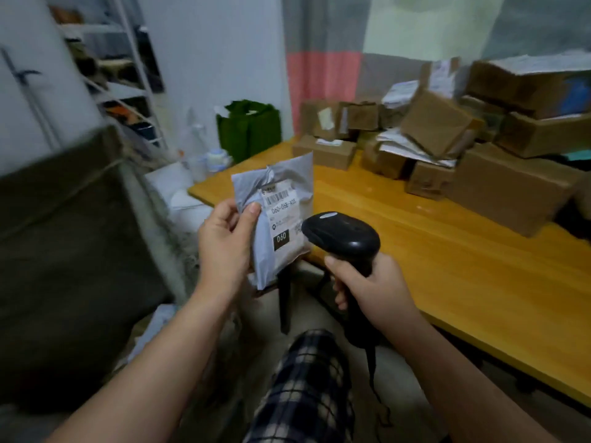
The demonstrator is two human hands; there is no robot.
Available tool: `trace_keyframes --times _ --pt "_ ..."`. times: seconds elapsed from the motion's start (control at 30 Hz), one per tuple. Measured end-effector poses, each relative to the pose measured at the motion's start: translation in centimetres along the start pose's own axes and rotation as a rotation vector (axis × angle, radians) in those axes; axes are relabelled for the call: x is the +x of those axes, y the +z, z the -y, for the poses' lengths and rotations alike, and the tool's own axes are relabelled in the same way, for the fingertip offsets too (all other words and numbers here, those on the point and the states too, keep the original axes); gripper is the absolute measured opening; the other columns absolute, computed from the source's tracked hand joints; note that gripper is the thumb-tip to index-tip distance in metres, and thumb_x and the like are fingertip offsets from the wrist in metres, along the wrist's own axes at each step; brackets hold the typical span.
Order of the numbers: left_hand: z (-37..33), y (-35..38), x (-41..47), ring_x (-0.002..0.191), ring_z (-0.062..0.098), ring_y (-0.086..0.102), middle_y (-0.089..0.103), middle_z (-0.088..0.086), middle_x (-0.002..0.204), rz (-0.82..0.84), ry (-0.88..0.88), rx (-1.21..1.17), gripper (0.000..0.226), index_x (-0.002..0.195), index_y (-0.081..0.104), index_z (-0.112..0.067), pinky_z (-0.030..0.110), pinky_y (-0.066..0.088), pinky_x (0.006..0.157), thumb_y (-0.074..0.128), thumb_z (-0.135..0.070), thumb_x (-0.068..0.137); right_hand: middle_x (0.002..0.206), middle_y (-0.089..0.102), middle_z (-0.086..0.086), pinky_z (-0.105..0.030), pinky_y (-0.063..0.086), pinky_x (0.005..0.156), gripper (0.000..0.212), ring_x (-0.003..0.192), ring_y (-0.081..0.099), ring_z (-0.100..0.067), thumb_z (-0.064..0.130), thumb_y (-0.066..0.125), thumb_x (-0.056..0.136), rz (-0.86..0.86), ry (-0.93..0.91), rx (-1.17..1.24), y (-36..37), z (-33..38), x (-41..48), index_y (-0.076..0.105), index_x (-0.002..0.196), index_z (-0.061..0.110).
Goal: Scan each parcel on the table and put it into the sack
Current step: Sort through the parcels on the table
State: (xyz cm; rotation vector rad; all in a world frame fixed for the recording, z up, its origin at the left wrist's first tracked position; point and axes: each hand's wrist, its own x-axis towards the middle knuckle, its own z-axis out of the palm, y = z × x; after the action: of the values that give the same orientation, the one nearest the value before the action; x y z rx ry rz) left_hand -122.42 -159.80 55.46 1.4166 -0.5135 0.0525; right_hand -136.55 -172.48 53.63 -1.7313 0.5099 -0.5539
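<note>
Wooden table (447,266): yellow-orange top, running from the centre to the right edge of the view. Dark legs show under its near-left corner.

Dark olive cloth bulk (64,251): fills the left side, beside the table. Whether it is the sack cannot be told.

Cardboard boxes (511,187): a loose heap on the far right part of the table, several tilted, with white papers wedged between them.

Curtain (323,78): hangs behind the boxes, grey with a pink band.

White shelf rack (128,75): upper left, contents blurred.

Green bag (249,129): stands upright beyond the table's far-left corner.

Plaid trouser leg (307,385): bottom centre, between the forearms.

Parcel (278,215): a grey plastic mailer, crumpled at the top, held upright in the air in front of the table's near-left corner — not resting on the top. Its label faces the camera.

Left hand (224,241): grips the parcel by its left edge, thumb pressed on the front and fingers curled behind.

Right hand (371,289): wrapped firmly round the handle of a black barcode scanner (342,235).

Scanner head is angled toward the parcel, just beside its lower right edge — contact cannot be determined. A black cable (374,378) hangs from the handle's base.

Shipping label (283,219): white, with a barcode and the print "060-06B-A05".
</note>
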Motion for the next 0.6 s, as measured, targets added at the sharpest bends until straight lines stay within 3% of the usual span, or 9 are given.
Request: trace_keyframes --times 0.1,0.17,0.23,0.4,0.53,0.6 --pt "-0.2 -8.6 -0.8 0.080 0.017 0.065 0.071 -0.004 0.079 -0.191 0.001 0.149 0.012 0.083 0.066 -0.023 0.037 0.052 0.078 0.062 -0.018 0.093 0.056 0.059 -0.008 -0.032 0.052 0.051 0.024 0.049 0.059 -0.019 0.023 0.068 0.088 0.195 0.037 0.016 6.5 0.0 -0.2 0.062 0.073 0.006" --pt "0.3 -13.4 -1.8 0.083 0.033 0.065 0.068 0.016 0.086 -0.274 -0.012 0.246 0.009 0.083 0.065 -0.023 0.049 0.053 0.079 0.062 -0.027 0.091 0.056 0.059 -0.010 -0.034 0.052 0.053 0.023 0.050 0.059 -0.020 0.025 0.068 0.088 0.313 0.036 -0.006 10.3 -0.6 -0.6 0.062 0.072 0.009" --pt "0.9 -17.2 -2.4 0.081 0.031 0.062 0.064 0.024 0.091 -0.335 -0.018 0.321 0.009 0.085 0.063 -0.023 0.054 0.051 0.080 0.060 -0.026 0.093 0.059 0.059 -0.013 -0.032 0.052 0.052 0.021 0.051 0.058 -0.020 0.025 0.067 0.089 0.420 0.020 -0.023 13.7 -1.1 -0.7 0.063 0.079 0.007" --pt "4.4 -23.3 -3.0 0.075 0.000 0.062 0.065 -0.004 0.086 -0.363 -0.125 0.458 0.010 0.089 0.060 -0.022 0.027 0.053 0.069 0.054 -0.020 0.097 0.057 0.060 -0.008 -0.032 0.051 0.052 0.026 0.049 0.058 -0.016 0.028 0.069 0.087 0.531 0.054 -0.078 20.4 -2.9 0.1 0.066 0.085 0.003" --pt "10.0 -27.3 -3.3 0.084 0.020 0.065 0.066 0.002 0.087 -0.373 -0.286 0.550 0.011 0.089 0.060 -0.020 0.045 0.055 0.075 0.053 -0.024 0.097 0.057 0.062 -0.005 -0.044 0.054 0.060 0.023 0.053 0.061 -0.021 0.036 0.073 0.080 0.546 0.063 -0.183 24.7 -5.8 1.6 0.064 0.072 0.016" --pt "12.2 -28.8 -3.2 0.084 0.022 0.064 0.066 0.003 0.086 -0.411 -0.311 0.577 0.012 0.086 0.060 -0.021 0.047 0.054 0.077 0.054 -0.024 0.096 0.057 0.063 -0.002 -0.045 0.055 0.063 0.025 0.057 0.061 -0.022 0.037 0.073 0.078 0.552 0.027 -0.245 26.5 -6.6 2.1 0.061 0.066 0.019"
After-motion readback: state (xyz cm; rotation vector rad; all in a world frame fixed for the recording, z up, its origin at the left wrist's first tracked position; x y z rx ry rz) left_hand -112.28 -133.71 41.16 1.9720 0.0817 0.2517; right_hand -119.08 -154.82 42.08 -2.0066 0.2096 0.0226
